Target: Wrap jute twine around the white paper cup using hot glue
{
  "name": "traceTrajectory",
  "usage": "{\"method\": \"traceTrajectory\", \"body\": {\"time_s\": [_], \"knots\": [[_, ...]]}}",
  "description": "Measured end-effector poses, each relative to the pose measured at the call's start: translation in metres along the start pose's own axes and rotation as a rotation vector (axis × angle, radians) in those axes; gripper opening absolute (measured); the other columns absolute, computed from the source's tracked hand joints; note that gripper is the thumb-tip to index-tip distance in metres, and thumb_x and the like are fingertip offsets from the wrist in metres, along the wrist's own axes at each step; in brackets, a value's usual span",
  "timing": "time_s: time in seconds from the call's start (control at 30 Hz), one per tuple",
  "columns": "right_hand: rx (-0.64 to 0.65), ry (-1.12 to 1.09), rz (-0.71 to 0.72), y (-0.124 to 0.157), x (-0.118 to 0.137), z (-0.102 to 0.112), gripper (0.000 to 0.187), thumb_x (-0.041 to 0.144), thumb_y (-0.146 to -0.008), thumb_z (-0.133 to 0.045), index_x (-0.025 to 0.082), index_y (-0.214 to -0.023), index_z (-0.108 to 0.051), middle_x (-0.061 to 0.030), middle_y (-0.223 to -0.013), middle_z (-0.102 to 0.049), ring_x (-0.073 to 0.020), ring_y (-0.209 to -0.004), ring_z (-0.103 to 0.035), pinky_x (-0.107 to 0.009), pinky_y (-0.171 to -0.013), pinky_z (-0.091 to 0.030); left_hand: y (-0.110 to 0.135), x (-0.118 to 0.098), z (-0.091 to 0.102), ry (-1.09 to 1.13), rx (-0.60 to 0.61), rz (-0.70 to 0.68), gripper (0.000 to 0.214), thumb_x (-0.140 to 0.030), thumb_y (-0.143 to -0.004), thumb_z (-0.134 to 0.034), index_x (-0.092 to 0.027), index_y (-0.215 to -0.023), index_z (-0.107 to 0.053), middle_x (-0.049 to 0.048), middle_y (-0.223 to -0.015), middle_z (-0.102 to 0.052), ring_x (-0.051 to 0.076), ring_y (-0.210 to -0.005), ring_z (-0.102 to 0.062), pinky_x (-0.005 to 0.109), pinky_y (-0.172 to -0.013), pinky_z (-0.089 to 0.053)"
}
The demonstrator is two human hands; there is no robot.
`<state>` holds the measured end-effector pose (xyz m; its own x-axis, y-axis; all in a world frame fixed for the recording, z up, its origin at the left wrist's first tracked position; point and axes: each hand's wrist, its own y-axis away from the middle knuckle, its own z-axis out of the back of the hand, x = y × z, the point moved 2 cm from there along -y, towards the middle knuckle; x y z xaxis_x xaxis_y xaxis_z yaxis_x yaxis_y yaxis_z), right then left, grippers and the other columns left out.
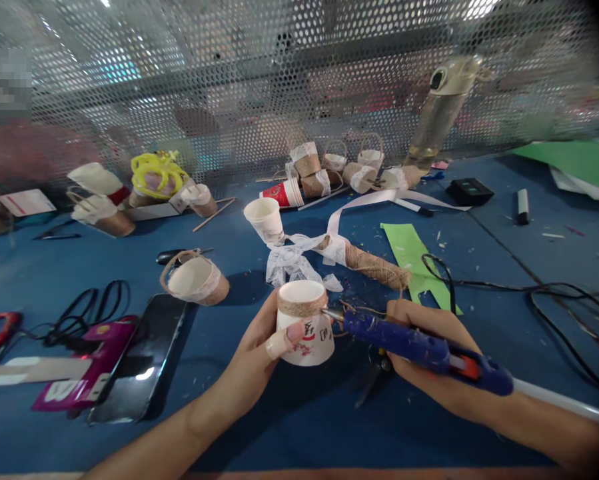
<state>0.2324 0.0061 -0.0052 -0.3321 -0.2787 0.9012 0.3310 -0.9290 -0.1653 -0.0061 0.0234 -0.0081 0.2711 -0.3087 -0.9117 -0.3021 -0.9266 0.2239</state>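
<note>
My left hand (264, 337) grips a white paper cup (314, 343) with printed marks, its open mouth tilted up. A band of brown twine (296, 307) runs round the cup near the rim. In my right hand (424, 340) is a blue glue gun (396, 339) with a white glue stick (562, 397) out of its back. The gun's metal nozzle touches or nearly touches the twine band on the right side. Loose twine trails from the cup toward a roll of twine (376, 265) behind. Dark scissors (372, 381), partly hidden, lie below the gun.
White lace (292, 265) and a plain paper cup (264, 220) lie behind my hands. A finished-looking small basket (196, 279), a phone (142, 360) and a purple packet (86, 367) are at left. Green paper (412, 257) and a black cable (489, 287) lie right. A bottle (436, 113) stands behind.
</note>
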Motion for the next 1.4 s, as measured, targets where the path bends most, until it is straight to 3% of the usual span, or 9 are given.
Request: {"method": "traceTrajectory", "body": {"time_s": [0.1, 0.3, 0.6, 0.87, 1.0, 1.2, 1.4], "knots": [[-0.007, 0.006, 0.023, 0.001, 0.002, -0.001, 0.028, 0.011, -0.077, -0.057, 0.024, -0.070, -0.033, 0.0054, -0.062, -0.043, -0.0113, -0.052, -0.036, -0.028, -0.051, -0.028, -0.001, 0.000, 0.002, -0.054, -0.007, -0.002, 0.047, -0.037, -0.079, -0.072, -0.030, -0.125, -0.062, 0.0033, -0.131, -0.067, 0.032, -0.127, -0.053, 0.035, -0.100, -0.044], [-0.028, 0.054, 0.006, 0.001, 0.002, -0.001, 0.029, 0.015, -0.076, -0.058, 0.024, -0.068, -0.032, 0.0047, -0.062, -0.044, -0.0117, -0.053, -0.039, -0.028, -0.051, -0.028, -0.002, 0.000, 0.003, -0.077, 0.024, -0.017, 0.047, -0.038, -0.081, -0.070, -0.029, -0.125, -0.062, 0.0043, -0.131, -0.067, 0.032, -0.126, -0.054, 0.037, -0.101, -0.043], [-0.022, 0.061, 0.013, -0.001, 0.002, 0.000, 0.032, 0.013, -0.077, -0.058, 0.024, -0.069, -0.030, 0.0064, -0.061, -0.040, -0.0102, -0.051, -0.036, -0.025, -0.049, -0.028, -0.001, 0.000, 0.005, -0.133, 0.012, -0.031, 0.045, -0.036, -0.083, -0.070, -0.030, -0.126, -0.060, 0.0031, -0.128, -0.067, 0.028, -0.119, -0.057, 0.034, -0.097, -0.046], [0.003, 0.070, 0.037, 0.000, 0.005, -0.001, 0.031, 0.014, -0.078, -0.058, 0.023, -0.069, -0.030, 0.0064, -0.062, -0.039, -0.0100, -0.052, -0.035, -0.026, -0.051, -0.027, -0.002, 0.002, -0.001, -0.136, -0.053, -0.010, 0.060, -0.034, -0.071, -0.080, -0.026, -0.126, -0.055, 0.0056, -0.116, -0.069, 0.026, -0.103, -0.063, 0.032, -0.086, -0.051], [-0.010, 0.040, -0.011, -0.001, 0.002, 0.000, 0.029, 0.011, -0.076, -0.058, 0.023, -0.067, -0.032, 0.0068, -0.061, -0.040, -0.0100, -0.052, -0.034, -0.026, -0.050, -0.027, -0.001, -0.004, -0.004, -0.098, -0.037, -0.036, 0.055, -0.034, -0.073, -0.078, -0.027, -0.122, -0.056, 0.0065, -0.115, -0.070, 0.026, -0.101, -0.066, 0.032, -0.083, -0.052], [-0.021, -0.044, -0.099, -0.002, -0.001, 0.001, 0.024, 0.010, -0.073, -0.057, 0.022, -0.065, -0.038, 0.0055, -0.060, -0.048, -0.0109, -0.051, -0.042, -0.026, -0.050, -0.030, -0.003, -0.007, -0.003, -0.049, 0.095, -0.030, 0.049, -0.034, -0.077, -0.074, -0.024, -0.122, -0.057, 0.0099, -0.116, -0.070, 0.030, -0.102, -0.067, 0.035, -0.082, -0.054], [-0.025, -0.070, -0.155, -0.005, 0.002, 0.002, 0.024, 0.011, -0.072, -0.058, 0.023, -0.064, -0.039, 0.0052, -0.060, -0.044, -0.0118, -0.052, -0.041, -0.025, -0.048, -0.031, 0.000, -0.006, -0.005, -0.035, 0.057, -0.002, 0.049, -0.037, -0.077, -0.073, -0.024, -0.123, -0.059, 0.0083, -0.108, -0.073, 0.026, -0.097, -0.068, 0.033, -0.083, -0.053]]}}
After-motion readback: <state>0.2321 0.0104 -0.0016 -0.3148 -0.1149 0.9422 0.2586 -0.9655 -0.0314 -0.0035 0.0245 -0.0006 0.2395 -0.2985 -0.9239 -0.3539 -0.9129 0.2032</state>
